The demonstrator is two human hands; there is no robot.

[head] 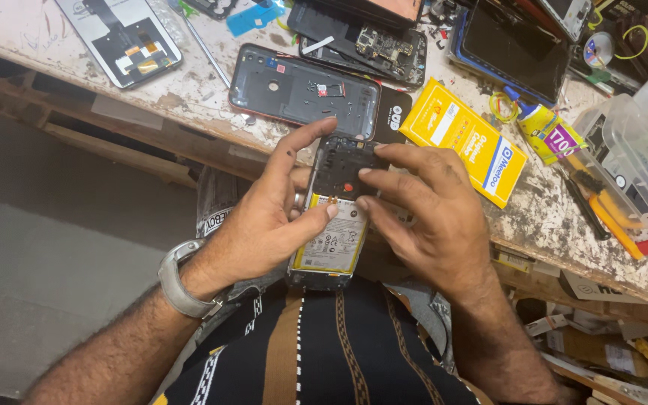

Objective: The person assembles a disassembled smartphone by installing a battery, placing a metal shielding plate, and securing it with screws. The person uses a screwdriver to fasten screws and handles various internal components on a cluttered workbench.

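Yellow battery label and bare circuitry show on the opened phone point(335, 217), which both hands hold just off the near edge of the desk point(189, 97), above the lap. Left hand point(268, 217) clasps its left side, thumb on the battery, forefinger stretched over the top. Right hand point(425, 214) rests fingertips on its upper right. A dark back cover point(301, 90) lies beyond, a yellow box point(463, 139) beside it.

Two hands, left point(264, 217) and right point(429, 217), one opened phone point(337, 225) with one yellow battery point(333, 244), one loose back cover point(301, 94), one yellow box point(463, 139), one glue tube point(545, 131), one wristwatch point(178, 281), one clear plastic container point(631, 161).
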